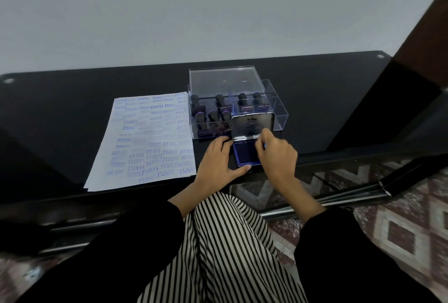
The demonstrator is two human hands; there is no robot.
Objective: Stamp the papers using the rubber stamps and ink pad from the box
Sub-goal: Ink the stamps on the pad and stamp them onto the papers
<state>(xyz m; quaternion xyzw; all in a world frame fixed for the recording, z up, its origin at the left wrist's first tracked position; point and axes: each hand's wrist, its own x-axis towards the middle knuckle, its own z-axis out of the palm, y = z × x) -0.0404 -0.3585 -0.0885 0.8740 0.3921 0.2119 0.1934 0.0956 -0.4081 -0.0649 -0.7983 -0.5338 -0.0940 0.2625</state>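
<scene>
Right hand point(276, 155) on ink-pad lid point(252, 124)

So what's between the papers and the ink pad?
The left hand, resting on the table and touching the left edge of the open ink pad. The head view shows it.

A glossy black rectangular table point(72, 113) carries three things; a stack of white papers point(145, 143) covered in blue stamp prints lies on the left; just beside it on the right stands a clear plastic box point(278, 118) with its lid raised; just in front of the box, near the table's front edge, sits a blue ink pad point(244, 157) in an open silver tin.
</scene>
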